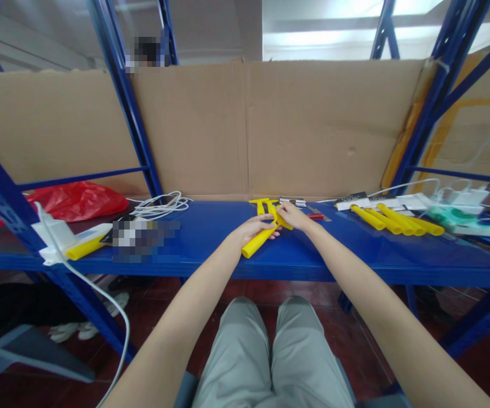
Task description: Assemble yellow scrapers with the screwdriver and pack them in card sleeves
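My left hand (254, 226) is wrapped round a yellow tube-shaped handle (257, 243), whose round end points toward me over the front of the blue table. At the far end of this handle, where it widens, my right hand (292, 215) has its fingers closed on it; exactly what the fingertips grip is hidden. Just behind my hands lies another yellow piece (262, 202) with a flat crosswise end. A red tool (315, 216) rests right of my right hand, near some small black-and-white items (292, 202).
Several yellow tubes (398, 222) lie at the right beside white power adapters and cables (461, 198). On the left are a coiled white cable (164, 205), a red plastic bag (83, 197) and one yellow tube (85, 248). A cardboard panel (313, 130) stands behind the blue table (215, 238).
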`<state>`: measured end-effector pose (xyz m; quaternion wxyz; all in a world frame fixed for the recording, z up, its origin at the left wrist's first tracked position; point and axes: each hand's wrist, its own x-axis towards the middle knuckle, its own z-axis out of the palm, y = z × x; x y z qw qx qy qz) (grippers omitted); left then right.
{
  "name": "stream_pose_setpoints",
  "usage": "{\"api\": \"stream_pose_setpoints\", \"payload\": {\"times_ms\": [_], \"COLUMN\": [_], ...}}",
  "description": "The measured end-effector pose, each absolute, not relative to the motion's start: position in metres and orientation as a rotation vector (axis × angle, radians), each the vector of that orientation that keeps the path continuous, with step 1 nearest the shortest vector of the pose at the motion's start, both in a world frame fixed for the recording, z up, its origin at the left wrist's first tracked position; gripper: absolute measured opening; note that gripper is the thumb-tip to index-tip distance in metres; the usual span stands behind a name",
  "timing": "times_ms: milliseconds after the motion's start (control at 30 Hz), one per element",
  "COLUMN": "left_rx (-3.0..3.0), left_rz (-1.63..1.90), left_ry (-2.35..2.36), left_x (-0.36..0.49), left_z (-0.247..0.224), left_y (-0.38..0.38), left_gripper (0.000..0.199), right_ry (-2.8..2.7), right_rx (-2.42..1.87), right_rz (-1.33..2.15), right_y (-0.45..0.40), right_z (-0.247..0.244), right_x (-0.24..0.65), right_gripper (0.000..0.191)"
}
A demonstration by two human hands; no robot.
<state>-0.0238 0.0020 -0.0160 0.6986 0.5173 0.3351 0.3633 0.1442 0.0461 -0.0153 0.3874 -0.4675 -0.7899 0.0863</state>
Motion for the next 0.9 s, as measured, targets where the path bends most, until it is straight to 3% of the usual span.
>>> {"api": "stream_pose_setpoints", "payload": {"times_ms": [400, 900], "left_rx": [1.165, 1.196], "left_rz": [0.844, 0.812], "left_ry": [0.752, 0.704], "left_x": [-0.0228, -0.0250], "left_z": [-0.0154, -0.0185], "left_y": [-0.0001, 0.0052], "left_gripper": [0.058, 0.055], "right_ry": [-1.758, -1.820], "right_rx": [-0.966, -1.103], "right_rz": [0.743, 0.739], "right_y": [0.0427, 0.0418], "right_z": [-0.0133, -0.0146], "right_x": [0.1508, 0.1518], "right_gripper": [0.006, 0.011]}}
